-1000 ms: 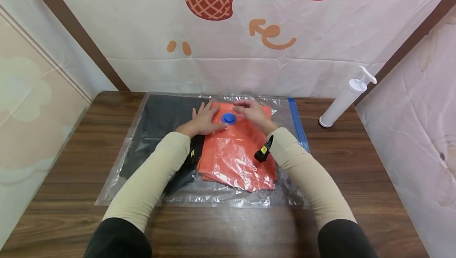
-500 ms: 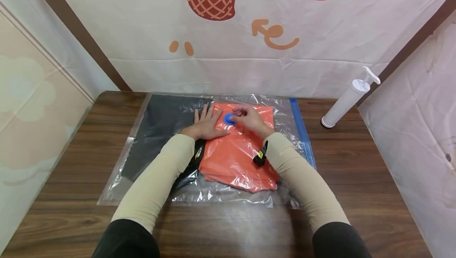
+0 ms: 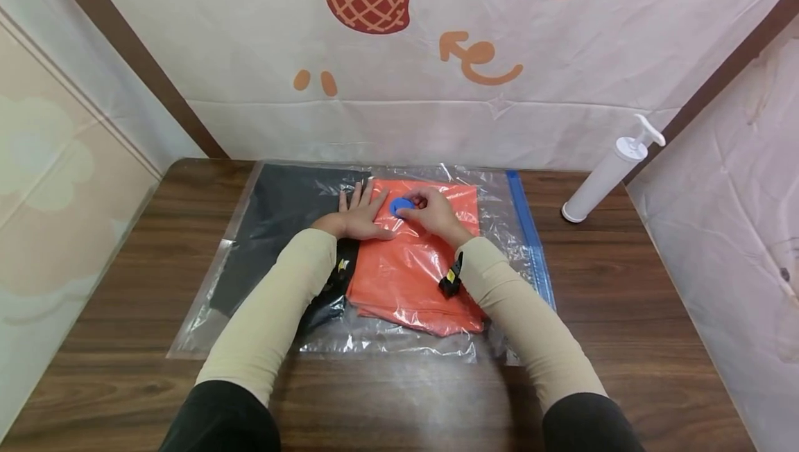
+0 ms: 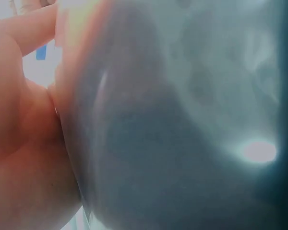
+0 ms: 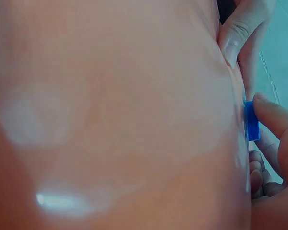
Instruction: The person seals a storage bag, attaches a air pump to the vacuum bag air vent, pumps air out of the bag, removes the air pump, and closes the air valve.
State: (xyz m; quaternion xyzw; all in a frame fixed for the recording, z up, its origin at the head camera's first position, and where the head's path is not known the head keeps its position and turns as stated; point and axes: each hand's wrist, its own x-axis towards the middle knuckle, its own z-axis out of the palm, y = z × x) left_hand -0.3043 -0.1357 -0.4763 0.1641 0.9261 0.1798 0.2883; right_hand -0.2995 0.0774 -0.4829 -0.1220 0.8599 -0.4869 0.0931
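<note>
A clear vacuum storage bag point(image 3: 399, 346) lies flat, with folded orange cloth point(image 3: 406, 279) and dark cloth point(image 3: 275, 209) inside it. On top, over the orange cloth, sits a round blue valve cap point(image 3: 398, 206). My right hand point(image 3: 438, 218) pinches this cap between thumb and fingers; the right wrist view shows the thumb against the edge of the blue cap point(image 5: 252, 121). My left hand point(image 3: 357, 220) rests on the bag just left of the cap, fingers spread and straight. In the left wrist view, shiny plastic over dark cloth point(image 4: 144, 143) fills most of the picture.
A white hand pump point(image 3: 596, 185) with a T-handle stands on the wooden table point(image 3: 399, 403) to the right. A blue zip strip point(image 3: 527, 220) runs along the bag's right edge. A printed cloth backdrop point(image 3: 399, 133) rises behind the table.
My right hand has come from hovering beside the blue cap to pinching it. My left hand has stayed spread on the bag, shifting only slightly.
</note>
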